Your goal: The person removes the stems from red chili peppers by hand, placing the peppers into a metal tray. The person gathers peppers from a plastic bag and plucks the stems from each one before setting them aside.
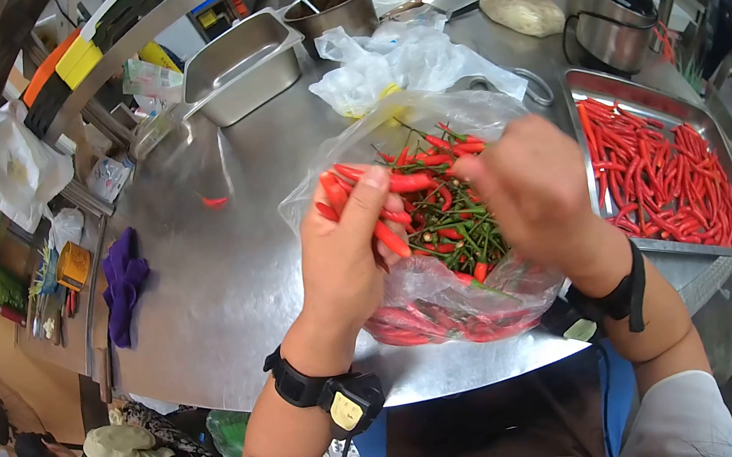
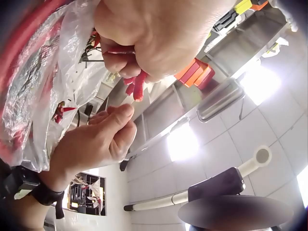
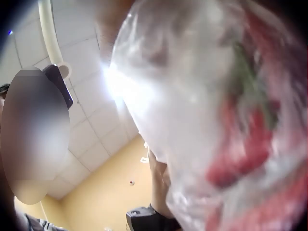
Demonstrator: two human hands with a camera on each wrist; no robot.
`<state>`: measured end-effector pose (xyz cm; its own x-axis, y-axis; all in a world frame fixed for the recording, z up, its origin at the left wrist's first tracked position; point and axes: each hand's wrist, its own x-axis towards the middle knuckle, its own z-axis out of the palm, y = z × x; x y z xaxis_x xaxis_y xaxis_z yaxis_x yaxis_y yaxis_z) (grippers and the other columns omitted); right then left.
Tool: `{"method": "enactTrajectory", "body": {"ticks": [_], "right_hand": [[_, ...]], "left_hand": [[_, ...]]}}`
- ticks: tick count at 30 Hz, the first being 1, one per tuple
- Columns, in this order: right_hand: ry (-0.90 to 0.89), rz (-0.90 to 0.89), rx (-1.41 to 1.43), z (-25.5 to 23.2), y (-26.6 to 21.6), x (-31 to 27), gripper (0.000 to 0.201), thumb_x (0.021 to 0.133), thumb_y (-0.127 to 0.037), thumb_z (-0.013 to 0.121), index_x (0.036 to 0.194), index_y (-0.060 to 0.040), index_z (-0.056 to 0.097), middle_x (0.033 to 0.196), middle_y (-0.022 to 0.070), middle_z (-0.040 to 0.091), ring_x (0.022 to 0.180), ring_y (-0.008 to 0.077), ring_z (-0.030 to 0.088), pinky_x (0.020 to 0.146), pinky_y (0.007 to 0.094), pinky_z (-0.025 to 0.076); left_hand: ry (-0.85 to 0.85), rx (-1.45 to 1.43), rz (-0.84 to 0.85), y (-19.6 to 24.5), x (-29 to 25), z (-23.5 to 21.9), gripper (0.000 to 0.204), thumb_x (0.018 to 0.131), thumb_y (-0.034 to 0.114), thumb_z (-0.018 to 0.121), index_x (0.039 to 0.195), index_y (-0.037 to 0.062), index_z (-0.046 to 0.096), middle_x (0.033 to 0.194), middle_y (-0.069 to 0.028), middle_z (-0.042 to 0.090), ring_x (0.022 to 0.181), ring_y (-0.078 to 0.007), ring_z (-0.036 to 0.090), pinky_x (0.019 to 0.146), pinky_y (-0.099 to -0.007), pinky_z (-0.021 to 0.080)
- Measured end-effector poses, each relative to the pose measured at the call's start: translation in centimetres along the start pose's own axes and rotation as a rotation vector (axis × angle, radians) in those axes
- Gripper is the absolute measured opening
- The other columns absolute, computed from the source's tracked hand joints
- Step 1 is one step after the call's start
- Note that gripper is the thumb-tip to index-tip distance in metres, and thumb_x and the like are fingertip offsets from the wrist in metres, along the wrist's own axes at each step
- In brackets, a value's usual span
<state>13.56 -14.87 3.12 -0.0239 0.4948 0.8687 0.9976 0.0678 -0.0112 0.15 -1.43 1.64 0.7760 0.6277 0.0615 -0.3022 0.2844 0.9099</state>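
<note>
My left hand grips several red chilies between thumb and fingers, over an opened clear plastic bag. Red chilies with green stems fill the bag. Across from it my right hand is blurred at the bag's right side. In the left wrist view that right hand has curled fingers with the thumb against them, nothing showing between, just below the held chili tips. To the right, a steel tray holds many stemless red chilies. Bag plastic covers much of the right wrist view.
Behind the bag lie crumpled white plastic bags and scissors. A deep steel pan, a pot and an electric cooker line the back. A purple cloth lies at the steel table's left edge.
</note>
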Motion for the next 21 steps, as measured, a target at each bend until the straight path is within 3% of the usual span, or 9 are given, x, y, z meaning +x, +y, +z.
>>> {"method": "enactTrajectory", "body": {"ticks": [2, 3, 5, 6, 10, 12, 15, 19, 21], "right_hand": [[-0.059, 0.215, -0.024, -0.5, 1.3, -0.2, 0.012, 0.078, -0.005, 0.069, 0.074, -0.0041, 0.057, 0.069, 0.0081, 0.055, 0.066, 0.0286, 0.055, 0.062, 0.0385, 0.042], [-0.062, 0.209, -0.023, -0.2, 1.6, -0.1, 0.012, 0.078, -0.005, 0.069, 0.074, -0.0041, 0.057, 0.069, 0.0081, 0.055, 0.066, 0.0286, 0.055, 0.062, 0.0385, 0.042], [-0.085, 0.176, 0.067, 0.9, 2.2, -0.6, 0.013, 0.078, -0.004, 0.068, 0.091, -0.0035, 0.065, 0.088, 0.0090, 0.062, 0.084, 0.0304, 0.057, 0.072, 0.0391, 0.044], [-0.250, 0.189, 0.120, 0.9, 2.7, -1.1, 0.026, 0.078, -0.007, 0.069, 0.104, -0.0053, 0.067, 0.104, 0.0090, 0.063, 0.099, 0.0305, 0.055, 0.082, 0.0406, 0.043], [-0.407, 0.199, 0.158, 1.6, 2.1, -1.5, 0.024, 0.079, -0.012, 0.070, 0.102, -0.0051, 0.067, 0.099, 0.0094, 0.063, 0.096, 0.0306, 0.056, 0.083, 0.0423, 0.043], [-0.536, 0.353, 0.035, 1.5, 1.8, -1.4, 0.022, 0.081, -0.016, 0.069, 0.100, -0.0053, 0.068, 0.096, 0.0098, 0.063, 0.096, 0.0297, 0.056, 0.084, 0.0431, 0.042], [-0.596, 0.399, 0.017, 1.4, 2.2, -1.4, 0.021, 0.083, -0.019, 0.068, 0.098, -0.0044, 0.067, 0.094, 0.0103, 0.061, 0.094, 0.0293, 0.055, 0.084, 0.0429, 0.043], [-0.555, 0.310, 0.143, 1.1, 3.2, -1.8, 0.022, 0.083, -0.016, 0.069, 0.100, -0.0020, 0.067, 0.092, 0.0118, 0.063, 0.089, 0.0312, 0.058, 0.080, 0.0414, 0.046], [-0.374, 0.447, 0.377, 0.2, 2.7, -1.0, 0.016, 0.086, -0.005, 0.066, 0.099, 0.0024, 0.064, 0.089, 0.0100, 0.064, 0.075, 0.0222, 0.064, 0.067, 0.0328, 0.051]], "left_hand": [[-0.061, -0.070, 0.044, 0.2, 0.4, -0.7, 0.020, 0.097, 0.026, 0.058, 0.097, 0.0058, 0.057, 0.069, -0.0021, 0.057, 0.052, -0.0067, 0.046, 0.048, -0.0224, 0.036], [-0.131, -0.132, 0.086, 0.2, 0.6, -0.9, 0.022, 0.098, 0.027, 0.055, 0.097, 0.0049, 0.057, 0.068, -0.0032, 0.057, 0.053, -0.0078, 0.045, 0.050, -0.0242, 0.037], [-0.168, -0.154, 0.075, 0.1, 0.8, -1.0, 0.023, 0.099, 0.027, 0.052, 0.097, 0.0036, 0.057, 0.066, -0.0035, 0.056, 0.055, -0.0088, 0.044, 0.052, -0.0258, 0.036], [-0.141, -0.194, -0.001, 0.1, 0.7, -0.9, 0.021, 0.099, 0.024, 0.053, 0.096, 0.0043, 0.057, 0.067, -0.0031, 0.055, 0.055, -0.0087, 0.044, 0.052, -0.0257, 0.036], [-0.074, -0.248, -0.084, 0.4, 0.4, -0.2, 0.013, 0.097, 0.018, 0.054, 0.090, 0.0065, 0.055, 0.072, -0.0023, 0.054, 0.056, -0.0085, 0.045, 0.051, -0.0245, 0.037], [-0.113, -0.255, -0.095, 0.4, 0.5, -0.5, 0.014, 0.097, 0.018, 0.056, 0.088, 0.0075, 0.054, 0.075, -0.0023, 0.055, 0.057, -0.0083, 0.046, 0.051, -0.0240, 0.037], [-0.160, -0.198, -0.099, 0.2, 0.5, -1.0, 0.014, 0.095, 0.019, 0.059, 0.088, 0.0083, 0.055, 0.076, -0.0018, 0.056, 0.057, -0.0072, 0.047, 0.048, -0.0224, 0.036], [-0.114, -0.004, -0.046, 0.0, 0.2, -0.4, 0.015, 0.093, 0.021, 0.065, 0.092, 0.0073, 0.059, 0.074, 0.0004, 0.057, 0.053, -0.0044, 0.047, 0.043, -0.0197, 0.035], [-0.097, 0.023, -0.070, 0.1, -0.1, -0.4, 0.017, 0.092, 0.019, 0.066, 0.100, 0.0046, 0.062, 0.072, 0.0016, 0.057, 0.053, -0.0033, 0.047, 0.043, -0.0180, 0.036]]}}
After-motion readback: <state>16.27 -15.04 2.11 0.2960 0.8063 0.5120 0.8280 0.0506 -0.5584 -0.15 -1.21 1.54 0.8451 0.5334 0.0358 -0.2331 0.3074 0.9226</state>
